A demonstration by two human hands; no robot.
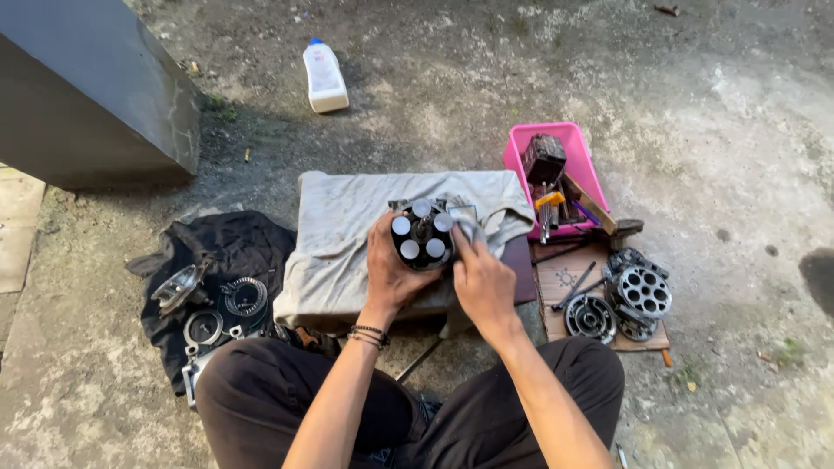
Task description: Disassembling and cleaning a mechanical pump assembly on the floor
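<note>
My left hand (388,269) grips a round black metal part (422,234) with several silver rollers set in its face, holding it over a grey cloth (347,230) spread on a low stand. My right hand (480,276) is closed on a bunched corner of that cloth (469,227) and presses it against the right side of the round part.
A pink basket (565,139) of tools stands to the right. A wooden board (556,287) beside it holds round metal engine parts (641,293). More metal rings (243,297) lie on a black cloth (234,247) at left. A white bottle (324,78) and a grey block (87,87) are farther off.
</note>
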